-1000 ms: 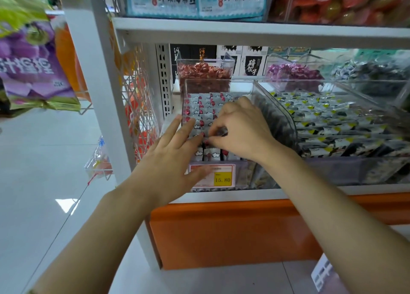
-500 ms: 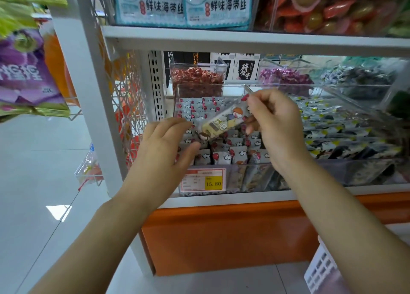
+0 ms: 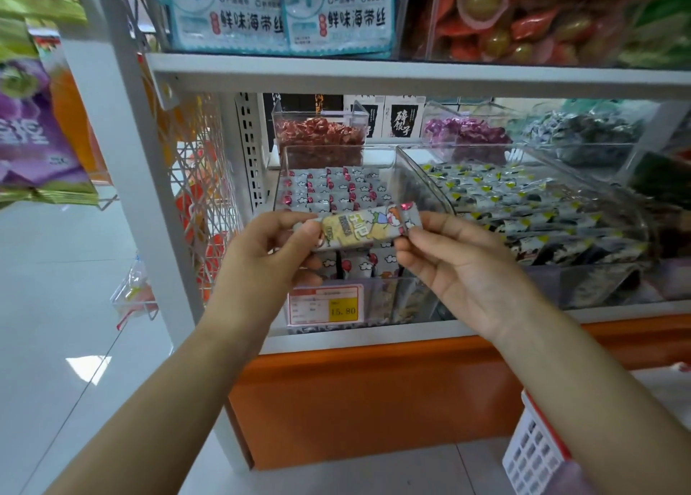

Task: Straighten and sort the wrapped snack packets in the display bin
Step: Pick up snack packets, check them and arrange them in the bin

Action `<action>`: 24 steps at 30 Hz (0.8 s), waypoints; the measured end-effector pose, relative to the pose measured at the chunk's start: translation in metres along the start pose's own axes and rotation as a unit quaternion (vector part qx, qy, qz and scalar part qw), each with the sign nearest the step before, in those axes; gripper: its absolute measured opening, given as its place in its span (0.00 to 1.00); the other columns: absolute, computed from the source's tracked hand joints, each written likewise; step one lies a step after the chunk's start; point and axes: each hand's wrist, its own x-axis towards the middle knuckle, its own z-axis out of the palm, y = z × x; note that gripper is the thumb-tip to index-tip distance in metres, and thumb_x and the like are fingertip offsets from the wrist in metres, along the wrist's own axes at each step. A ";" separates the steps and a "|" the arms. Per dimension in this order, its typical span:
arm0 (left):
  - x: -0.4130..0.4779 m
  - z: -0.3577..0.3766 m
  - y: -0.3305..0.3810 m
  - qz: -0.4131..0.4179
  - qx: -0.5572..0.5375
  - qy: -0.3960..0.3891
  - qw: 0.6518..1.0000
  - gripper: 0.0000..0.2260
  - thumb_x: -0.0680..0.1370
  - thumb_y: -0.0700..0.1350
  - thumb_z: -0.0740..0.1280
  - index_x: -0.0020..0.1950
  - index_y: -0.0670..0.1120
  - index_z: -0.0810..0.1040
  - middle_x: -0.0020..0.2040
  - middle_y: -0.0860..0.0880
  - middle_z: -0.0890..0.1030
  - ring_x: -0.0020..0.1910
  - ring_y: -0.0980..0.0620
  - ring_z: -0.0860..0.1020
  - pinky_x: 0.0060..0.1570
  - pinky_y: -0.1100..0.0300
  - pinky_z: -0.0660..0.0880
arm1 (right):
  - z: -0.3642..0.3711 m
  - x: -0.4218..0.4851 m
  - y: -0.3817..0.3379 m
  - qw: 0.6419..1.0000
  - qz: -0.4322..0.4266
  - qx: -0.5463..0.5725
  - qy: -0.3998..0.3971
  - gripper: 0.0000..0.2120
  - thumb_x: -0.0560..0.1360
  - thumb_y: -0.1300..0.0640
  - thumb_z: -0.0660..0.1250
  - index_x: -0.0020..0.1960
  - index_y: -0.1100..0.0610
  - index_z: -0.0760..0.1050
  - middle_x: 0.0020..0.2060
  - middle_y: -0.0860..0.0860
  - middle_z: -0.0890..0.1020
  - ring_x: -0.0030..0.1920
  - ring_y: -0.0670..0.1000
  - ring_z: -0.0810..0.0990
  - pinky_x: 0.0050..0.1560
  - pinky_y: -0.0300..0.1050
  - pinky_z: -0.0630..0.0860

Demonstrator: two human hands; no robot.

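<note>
The white metal shelf unit with an orange base fills the view, with pale bare floor to its 9 o'clock side; on its upper tier stand pale blue seaweed bags printed 鲜味海带丝. On the lower tier, the clear acrylic display bin holds neat rows of small grey wrapped snack packets with red dots and white clouds; at its 3 o'clock a neighbouring clear bin of black, white and yellow packets lies touching it. A red-bordered price tag with a yellow patch reading 15.80 sits on the bin's front wall, at 6 o'clock. Black and white boxes at the back show 碎银子. Both bare forearms reach up from the lower edge. The left hand pinches one end of a long grey snack bar packet with yellow cartoon print between thumb and curled fingers; the right hand, palm up, pinches the other end. The packet hangs level, above the bin's front rows; its lettering is too blurred to read
</note>
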 end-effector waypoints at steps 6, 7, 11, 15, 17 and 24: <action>0.003 -0.001 0.001 -0.071 -0.168 -0.055 0.982 0.15 0.67 0.42 0.67 0.53 0.41 0.79 0.34 0.47 0.77 0.29 0.57 0.76 0.31 0.68 0.75 | 0.000 0.002 0.000 0.998 0.012 0.062 0.028 0.08 0.72 0.73 0.61 0.44 0.64 0.76 0.31 0.56 0.83 0.32 0.49 0.83 0.32 0.36 0.79; 0.004 0.000 0.001 -0.074 -0.186 -0.065 0.978 0.17 0.67 0.40 0.67 0.55 0.40 0.78 0.35 0.46 0.78 0.29 0.57 0.77 0.32 0.68 0.76 | -0.001 0.003 0.000 0.997 0.014 0.074 0.034 0.08 0.72 0.74 0.61 0.44 0.64 0.76 0.31 0.56 0.83 0.32 0.49 0.83 0.31 0.36 0.78; 0.004 -0.001 0.003 -0.062 -0.200 -0.090 0.974 0.21 0.66 0.36 0.66 0.59 0.40 0.76 0.38 0.43 0.77 0.31 0.54 0.79 0.35 0.67 0.77 | -0.002 0.005 0.000 0.994 0.012 0.090 0.060 0.08 0.73 0.74 0.60 0.45 0.64 0.75 0.31 0.57 0.82 0.31 0.50 0.83 0.31 0.37 0.78; 0.002 -0.002 0.002 -0.022 -0.118 -0.086 0.989 0.19 0.69 0.36 0.66 0.59 0.44 0.77 0.37 0.43 0.76 0.35 0.52 0.81 0.38 0.66 0.78 | -0.001 0.005 0.000 0.998 -0.011 0.020 0.055 0.01 0.71 0.63 0.67 0.41 0.61 0.75 0.31 0.55 0.81 0.30 0.50 0.82 0.31 0.40 0.79; 0.002 -0.002 0.001 -0.013 -0.084 -0.087 0.993 0.16 0.72 0.34 0.66 0.59 0.46 0.77 0.38 0.42 0.77 0.37 0.51 0.81 0.39 0.64 0.78 | -0.001 0.003 -0.001 0.998 -0.026 -0.022 0.043 0.06 0.65 0.57 0.70 0.37 0.59 0.75 0.29 0.53 0.80 0.30 0.49 0.81 0.31 0.40 0.79; -0.001 0.000 0.003 0.016 -0.027 -0.081 0.996 0.10 0.75 0.33 0.64 0.53 0.45 0.78 0.38 0.41 0.75 0.37 0.52 0.81 0.40 0.66 0.78 | -0.003 0.004 0.001 0.997 -0.049 -0.031 0.050 0.05 0.74 0.66 0.64 0.40 0.60 0.74 0.32 0.52 0.80 0.31 0.50 0.81 0.33 0.40 0.79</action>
